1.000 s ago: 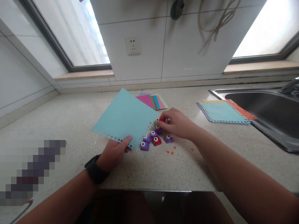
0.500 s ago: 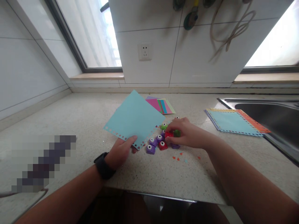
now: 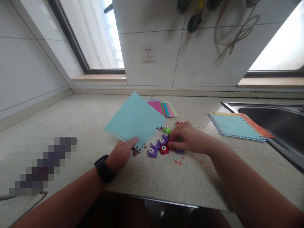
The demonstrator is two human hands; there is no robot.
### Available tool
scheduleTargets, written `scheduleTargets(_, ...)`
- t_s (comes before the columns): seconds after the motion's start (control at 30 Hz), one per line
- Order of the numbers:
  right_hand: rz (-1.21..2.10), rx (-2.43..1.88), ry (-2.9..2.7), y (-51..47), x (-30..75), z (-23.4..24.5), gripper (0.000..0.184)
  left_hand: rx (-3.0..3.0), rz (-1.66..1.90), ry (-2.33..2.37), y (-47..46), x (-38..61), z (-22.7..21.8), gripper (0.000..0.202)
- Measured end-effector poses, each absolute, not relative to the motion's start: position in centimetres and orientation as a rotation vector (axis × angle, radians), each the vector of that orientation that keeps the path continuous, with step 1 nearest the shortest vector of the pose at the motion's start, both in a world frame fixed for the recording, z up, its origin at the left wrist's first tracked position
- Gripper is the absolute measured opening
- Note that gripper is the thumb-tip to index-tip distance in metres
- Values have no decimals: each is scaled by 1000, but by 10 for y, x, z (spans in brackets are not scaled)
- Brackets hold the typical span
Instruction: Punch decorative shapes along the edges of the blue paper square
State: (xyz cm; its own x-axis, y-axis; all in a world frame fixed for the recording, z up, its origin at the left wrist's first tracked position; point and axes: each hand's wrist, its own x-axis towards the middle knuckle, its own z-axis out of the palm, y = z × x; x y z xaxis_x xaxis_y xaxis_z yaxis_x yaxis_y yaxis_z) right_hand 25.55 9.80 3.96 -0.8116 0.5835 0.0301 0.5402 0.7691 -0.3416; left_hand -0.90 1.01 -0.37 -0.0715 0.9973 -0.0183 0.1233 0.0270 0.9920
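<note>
My left hand point(image 3: 122, 153), with a black watch on the wrist, pinches the near corner of a light blue paper sheet point(image 3: 135, 120) whose edges carry punched shapes. The sheet is lifted off the counter and tilted. My right hand point(image 3: 190, 139) rests curled over a cluster of small craft punches point(image 3: 159, 147), purple, red and green, just right of the sheet. Its fingers close on a small punch that shows dark green and red between them. A green punch point(image 3: 166, 129) and a red one point(image 3: 179, 122) lie beside the hand.
A fan of coloured papers point(image 3: 166, 108) lies behind the sheet. A stack of punched papers point(image 3: 234, 126) sits to the right, by a steel sink point(image 3: 273, 118). Small paper bits point(image 3: 180, 162) dot the speckled counter point(image 3: 71, 120). A wall socket point(image 3: 147, 53) and hanging cord are above.
My right hand has sunk lower onto the punches, with the red and green punch now mostly hidden under its fingers. The left hand keeps the blue sheet in place.
</note>
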Motion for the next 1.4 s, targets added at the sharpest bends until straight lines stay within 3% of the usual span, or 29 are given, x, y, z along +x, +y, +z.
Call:
scheduleTargets(0.33, 376, -906, -2837, 101, 256, 38, 28, 1119, 1274, 1273, 14, -10, -10, 28)
scheduleTargets(0.57, 208, -1026, -2659, 111, 257, 30, 12, 993, 1368, 1333, 16, -10, -8, 24)
scheduleTargets(1.0, 401, -734, -2657, 104, 247, 26, 22, 852, 1427, 1178, 19, -13, -15, 25)
scheduleTargets(1.4, 256, -1025, -2658, 96, 234, 18, 24, 1058, 1331, 1278, 19, -14, -23, 29)
